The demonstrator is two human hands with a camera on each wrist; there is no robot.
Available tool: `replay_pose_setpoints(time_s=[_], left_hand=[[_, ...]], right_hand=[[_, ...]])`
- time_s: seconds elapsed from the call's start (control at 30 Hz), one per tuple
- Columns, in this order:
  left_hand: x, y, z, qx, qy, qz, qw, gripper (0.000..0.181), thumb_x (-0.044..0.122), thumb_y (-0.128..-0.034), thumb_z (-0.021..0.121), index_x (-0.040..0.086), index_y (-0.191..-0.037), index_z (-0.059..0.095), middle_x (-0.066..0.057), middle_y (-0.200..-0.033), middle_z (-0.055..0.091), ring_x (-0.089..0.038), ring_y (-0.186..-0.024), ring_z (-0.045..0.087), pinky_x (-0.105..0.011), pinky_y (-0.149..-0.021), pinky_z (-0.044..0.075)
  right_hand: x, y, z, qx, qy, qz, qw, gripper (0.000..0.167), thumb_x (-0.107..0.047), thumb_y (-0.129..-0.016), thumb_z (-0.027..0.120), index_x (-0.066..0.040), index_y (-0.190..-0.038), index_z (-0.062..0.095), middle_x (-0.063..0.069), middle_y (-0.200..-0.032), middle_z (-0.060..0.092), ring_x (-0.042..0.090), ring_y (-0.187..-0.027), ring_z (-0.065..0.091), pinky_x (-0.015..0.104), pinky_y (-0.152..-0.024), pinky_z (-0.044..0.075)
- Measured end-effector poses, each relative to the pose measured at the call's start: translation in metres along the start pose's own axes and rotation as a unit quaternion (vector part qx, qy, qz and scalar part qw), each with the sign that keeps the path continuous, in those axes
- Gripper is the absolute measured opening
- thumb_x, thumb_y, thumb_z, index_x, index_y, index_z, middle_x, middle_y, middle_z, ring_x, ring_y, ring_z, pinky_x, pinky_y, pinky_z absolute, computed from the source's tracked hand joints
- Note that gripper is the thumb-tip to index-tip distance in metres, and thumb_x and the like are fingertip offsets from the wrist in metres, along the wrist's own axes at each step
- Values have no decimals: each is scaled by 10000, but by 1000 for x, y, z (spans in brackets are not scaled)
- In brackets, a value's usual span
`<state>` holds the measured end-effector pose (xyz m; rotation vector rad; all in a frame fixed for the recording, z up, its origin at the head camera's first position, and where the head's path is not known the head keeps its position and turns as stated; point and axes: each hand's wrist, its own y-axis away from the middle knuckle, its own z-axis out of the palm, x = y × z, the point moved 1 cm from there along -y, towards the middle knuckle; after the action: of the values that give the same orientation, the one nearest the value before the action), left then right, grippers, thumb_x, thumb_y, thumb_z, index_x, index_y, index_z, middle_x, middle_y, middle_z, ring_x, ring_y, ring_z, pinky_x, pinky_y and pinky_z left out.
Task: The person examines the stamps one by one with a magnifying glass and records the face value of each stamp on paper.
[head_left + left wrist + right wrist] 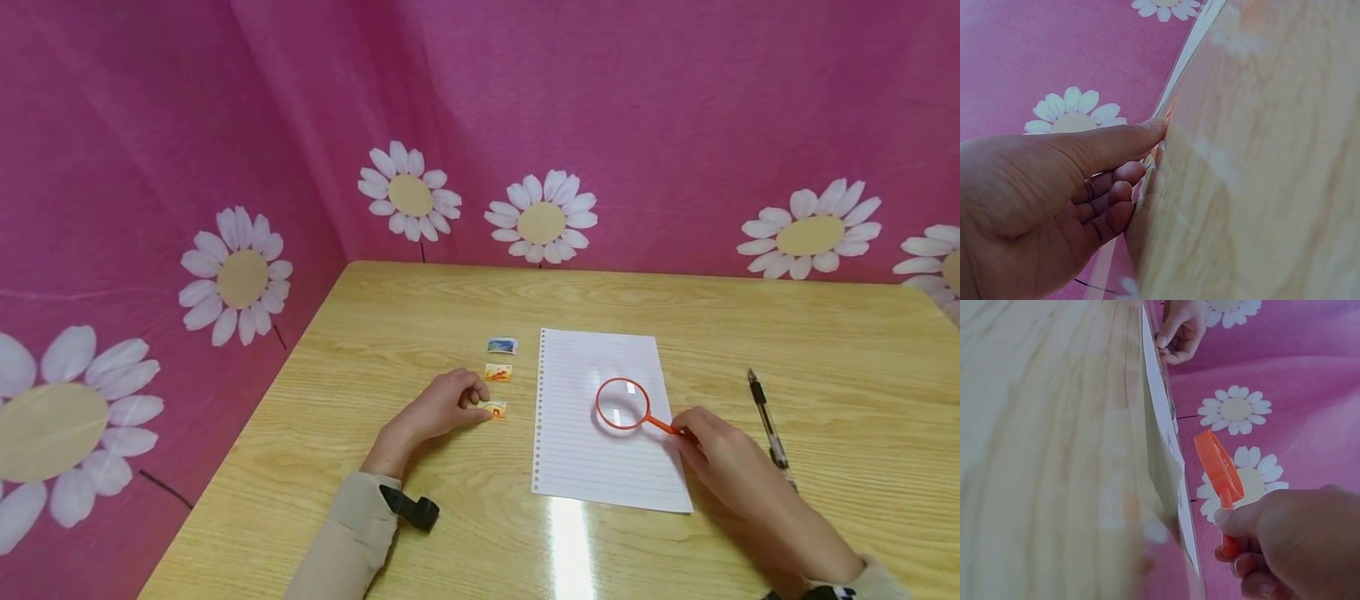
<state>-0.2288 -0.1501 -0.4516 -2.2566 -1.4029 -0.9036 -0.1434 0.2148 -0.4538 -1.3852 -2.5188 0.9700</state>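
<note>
Thumb and curled fingers of the right hand (731, 460) pinch the handle of a red magnifying glass (623, 404), raised over lined paper (600, 467). A pen (768, 425) lies near that hand on the table (450, 525). Left of the sheet, the left hand (442, 404) has thumb and fingers at the near card (496, 412), apparently pinching its left edge. Beyond sit the middle card (498, 373) and the blue card (502, 345), in a column. I judge the work partly along: glass already lifted, one card in hand; two cards and the pen remain untouched, and no writing shows on the paper. Behind hangs a flowered curtain (645, 100).
</note>
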Motion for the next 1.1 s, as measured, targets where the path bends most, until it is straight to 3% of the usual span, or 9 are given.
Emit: replay_pose_setpoints(time_s=[0.13,0.23,0.37,0.47,0.6,1.1], left_hand=[[0,1,0,-8,-72,40,10000,191,170,-853,760,92,-953,617,-20,-886,536,-129,-814,471,-215,-728,396],[0,1,-1,2,-163,140,9998,192,175,-853,760,89,-952,620,-24,-885,544,-125,-812,472,-210,-728,398],[0,2,-1,-22,-42,83,10000,180,174,-859,754,95,-950,620,-25,-885,543,-124,-816,471,-211,-729,393],[0,1,-2,-40,19,62,10000,175,165,-863,749,91,-955,620,-31,-887,543,-129,-817,471,-215,-730,391],[1,1,-2,-44,-51,89,9999,184,161,-859,752,79,-964,625,-40,-892,549,-128,-806,470,-211,-721,387],[2,2,-2,-42,-78,5,10000,183,165,-858,752,90,-966,625,-31,-887,541,-134,-805,465,-212,-721,377]], right_hand=[[3,3,-3,62,45,12,10000,335,63,-651,813,-76,-882,615,-33,-794,612,31,-655,505,145,-568,408],[5,5,-4,138,87,-12,9999,229,15,-743,784,-73,-874,619,-30,-781,617,35,-641,506,152,-560,405],[8,7,-4,200,116,-7,9997,246,44,-717,792,-71,-858,626,-26,-776,629,52,-640,518,161,-567,414],[9,9,-4,208,144,67,9997,368,106,-595,824,-72,-853,633,-28,-769,630,61,-649,521,164,-580,417],[11,13,-6,216,155,201,9994,397,109,-567,839,-77,-854,638,-34,-766,627,52,-644,515,156,-585,407],[20,20,-14,256,151,274,9992,272,58,-688,803,-66,-858,630,-28,-750,608,29,-638,483,165,-565,405]])
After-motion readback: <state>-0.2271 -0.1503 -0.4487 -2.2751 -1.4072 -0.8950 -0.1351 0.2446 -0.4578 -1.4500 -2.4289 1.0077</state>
